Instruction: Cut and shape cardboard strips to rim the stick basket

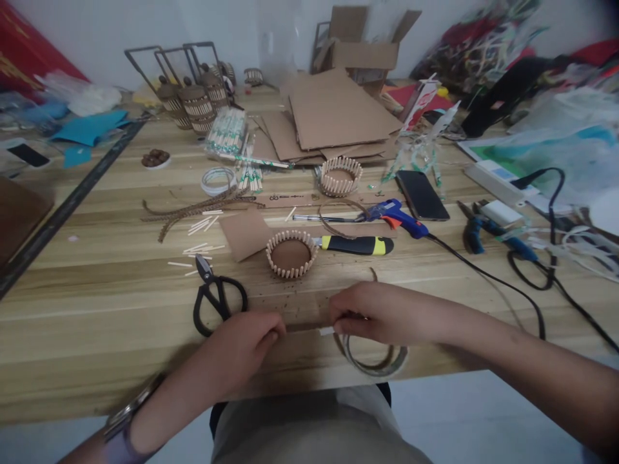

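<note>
My left hand [244, 348] is closed in a pinch on the left end of a thin brown strip [302, 327] that lies along the table's front edge. The strip's right end is pinched by my right hand [374, 312], whose fingers also press a white tape end. Under the right hand sits a roll of tape [374, 361]. Black scissors [215, 296] lie just left of my left hand. A small round basket of sticks [291, 253] stands behind the strip.
A yellow-handled knife [355, 245], a blue glue gun [394, 216] with its black cord [488, 278], a phone [422, 194], blue pliers [476, 232], loose sticks [200, 225], a second stick basket [341, 175], cardboard sheets [333, 113] and wound jars [193, 103] crowd the wooden table [97, 309].
</note>
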The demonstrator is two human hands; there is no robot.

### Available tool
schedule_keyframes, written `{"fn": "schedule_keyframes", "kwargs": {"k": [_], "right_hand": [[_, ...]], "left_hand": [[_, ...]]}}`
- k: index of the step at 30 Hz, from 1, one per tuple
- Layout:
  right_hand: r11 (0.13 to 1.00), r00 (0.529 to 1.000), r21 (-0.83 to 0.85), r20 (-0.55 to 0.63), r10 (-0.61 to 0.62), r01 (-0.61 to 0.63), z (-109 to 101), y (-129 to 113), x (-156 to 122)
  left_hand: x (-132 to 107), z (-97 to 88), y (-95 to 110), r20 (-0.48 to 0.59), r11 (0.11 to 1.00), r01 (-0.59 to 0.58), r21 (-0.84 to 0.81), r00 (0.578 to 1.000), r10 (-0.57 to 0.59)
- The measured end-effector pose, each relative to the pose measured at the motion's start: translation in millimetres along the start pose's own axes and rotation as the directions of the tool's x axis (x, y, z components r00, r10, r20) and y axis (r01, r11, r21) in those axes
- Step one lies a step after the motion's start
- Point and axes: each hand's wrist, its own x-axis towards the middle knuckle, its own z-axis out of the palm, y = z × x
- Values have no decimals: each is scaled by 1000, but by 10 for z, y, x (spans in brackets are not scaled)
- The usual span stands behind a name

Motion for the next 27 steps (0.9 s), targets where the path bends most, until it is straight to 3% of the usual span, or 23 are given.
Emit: {"fn": "schedule_keyframes", "kwargs": {"k": [7,14,16,19,20,22,24,27], "right_hand": [[997,999,-66,41,35,-32,-29,-10,72],[997,999,-76,-37,2,-4,7,101,106],[997,999,-79,-33,10,-13,14,98,121],[995,999,-92,-29,26,-29,19,74,142],[995,999,-97,-27,34,-37,21,67,149],[992,998,-108,-28,59,-62,27,57,162],[988,996,-125,-33,87,-90,36,53,170],[978,990,-152,-45,136,-142,52,28,167]], "left_hand": [[4,-47,72,53,989,8,147,998,-16],[-47,-98,221,131,922,-1,388,990,-54],[-85,-83,265,108,872,4,490,992,-65],[-153,41,308,-25,754,58,655,998,-55],[-172,115,308,-68,726,51,686,998,-6],[-191,296,280,-71,706,-76,704,982,176],[-185,488,222,-65,668,-213,713,929,365],[-158,706,120,-105,623,-235,746,883,458]]}}
